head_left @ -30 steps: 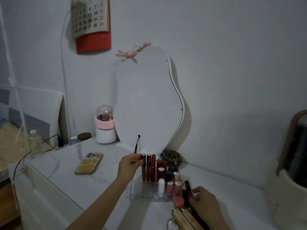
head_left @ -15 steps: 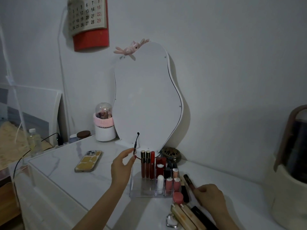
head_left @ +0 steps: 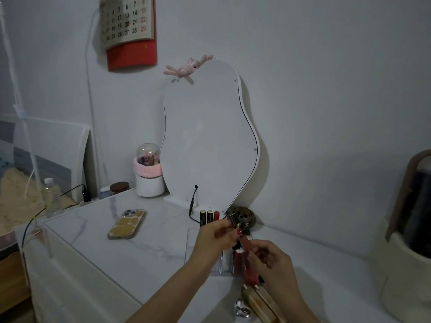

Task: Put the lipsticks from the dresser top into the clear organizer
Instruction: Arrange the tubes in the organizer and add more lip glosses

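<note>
The clear organizer point(head_left: 198, 248) stands on the marble table point(head_left: 144, 248) at lower centre of the frame, just in front of the wavy mirror point(head_left: 210, 141). Three tall tubes point(head_left: 210, 217) stand upright in its back row, two gold-capped and one red; shorter white and pink lipsticks point(head_left: 233, 257) show in its front compartments, partly hidden by the hands. Above the organizer both hands meet on one pink lipstick point(head_left: 243, 241), tilted, its metallic cap toward the upper left. The left hand point(head_left: 214, 238) has its fingers point(head_left: 231, 229) pinched on the cap end, and the right hand point(head_left: 270, 259) has its fingers clamped on the lower end.

Half a second ago the left hand hovered open beside the organizer's left wall and the right hand rested on the table by the loose tubes; both have since risen to this lipstick. Wooden-looking tubes point(head_left: 258, 301) and a silver heart-shaped thing point(head_left: 242, 310) lie at the bottom edge. A phone point(head_left: 127, 223) lies left of the organizer.
</note>
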